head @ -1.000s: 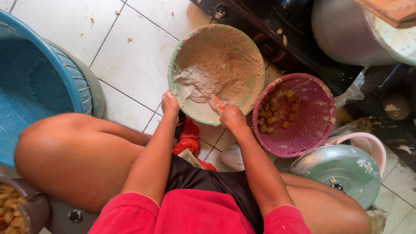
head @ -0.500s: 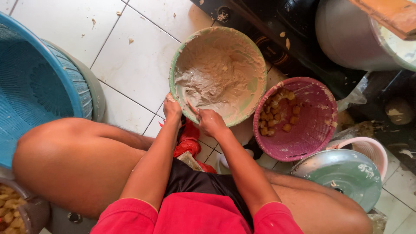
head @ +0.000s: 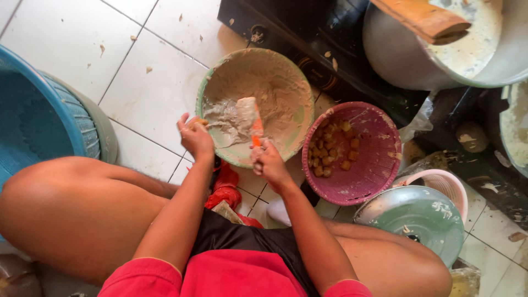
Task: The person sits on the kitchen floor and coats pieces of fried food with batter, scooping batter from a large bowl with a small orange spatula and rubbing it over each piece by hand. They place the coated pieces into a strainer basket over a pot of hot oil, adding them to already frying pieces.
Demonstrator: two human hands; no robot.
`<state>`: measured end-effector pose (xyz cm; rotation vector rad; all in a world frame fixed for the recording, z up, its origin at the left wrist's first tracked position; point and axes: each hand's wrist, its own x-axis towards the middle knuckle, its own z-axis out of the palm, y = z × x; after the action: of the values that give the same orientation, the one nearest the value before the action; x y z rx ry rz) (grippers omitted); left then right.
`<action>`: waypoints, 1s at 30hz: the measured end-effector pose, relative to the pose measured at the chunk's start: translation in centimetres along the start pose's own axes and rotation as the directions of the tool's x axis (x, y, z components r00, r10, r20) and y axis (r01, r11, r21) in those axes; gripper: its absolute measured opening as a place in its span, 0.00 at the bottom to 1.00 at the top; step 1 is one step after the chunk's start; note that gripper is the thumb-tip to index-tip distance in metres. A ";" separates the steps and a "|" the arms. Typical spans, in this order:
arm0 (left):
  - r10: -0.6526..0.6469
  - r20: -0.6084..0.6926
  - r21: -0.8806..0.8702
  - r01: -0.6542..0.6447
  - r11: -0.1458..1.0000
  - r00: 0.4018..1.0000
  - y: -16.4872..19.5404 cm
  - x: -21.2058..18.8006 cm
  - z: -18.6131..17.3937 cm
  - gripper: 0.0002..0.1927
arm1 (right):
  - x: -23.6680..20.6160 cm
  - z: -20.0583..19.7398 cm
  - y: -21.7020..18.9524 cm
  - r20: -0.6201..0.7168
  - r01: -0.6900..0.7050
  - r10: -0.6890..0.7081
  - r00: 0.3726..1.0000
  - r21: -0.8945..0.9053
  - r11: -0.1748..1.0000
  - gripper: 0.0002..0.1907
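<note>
White floor tiles carry a green bowl (head: 254,104) of pale batter. Right hand (head: 269,160) grips an orange spatula (head: 251,118), blade pointing away into the batter; left hand (head: 193,135) pinches the near-left rim.

I'm looking at a home kitchen floor: tiles (head: 82,49) lying left of my hands, pot (head: 440,49) and colander (head: 352,151) sitting to their right.

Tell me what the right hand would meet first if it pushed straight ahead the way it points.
The right hand holds an orange-handled spatula aimed into the green-rimmed bowl. Going straight on, it would likely meet the pale batter first, then the bowl's inner wall; depth is unclear.
</note>
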<state>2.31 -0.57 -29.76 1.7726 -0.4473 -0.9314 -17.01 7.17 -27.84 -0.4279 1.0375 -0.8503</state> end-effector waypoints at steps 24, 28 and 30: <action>-0.094 0.737 -0.011 0.150 0.989 0.670 6.6 -9.3 5.7 0.11 | -4.9 -1.9 -5.9 -0.247 0.389 -0.399 0.883 -0.092 0.917 0.19; 0.048 0.692 0.062 -0.125 0.990 0.720 8.5 -8.3 5.5 0.12 | -4.6 -0.9 -5.8 -0.220 0.389 -0.424 0.879 -0.184 0.903 0.23; 0.088 0.707 0.103 -0.225 0.969 0.702 9.0 -8.3 5.3 0.12 | -4.3 -0.5 -5.7 -0.207 0.454 -0.512 0.834 -0.270 0.849 0.21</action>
<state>-5.83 -1.82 -19.29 1.4446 -1.1914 -1.4694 -20.77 7.07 -21.78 -0.7959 1.3063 -1.2889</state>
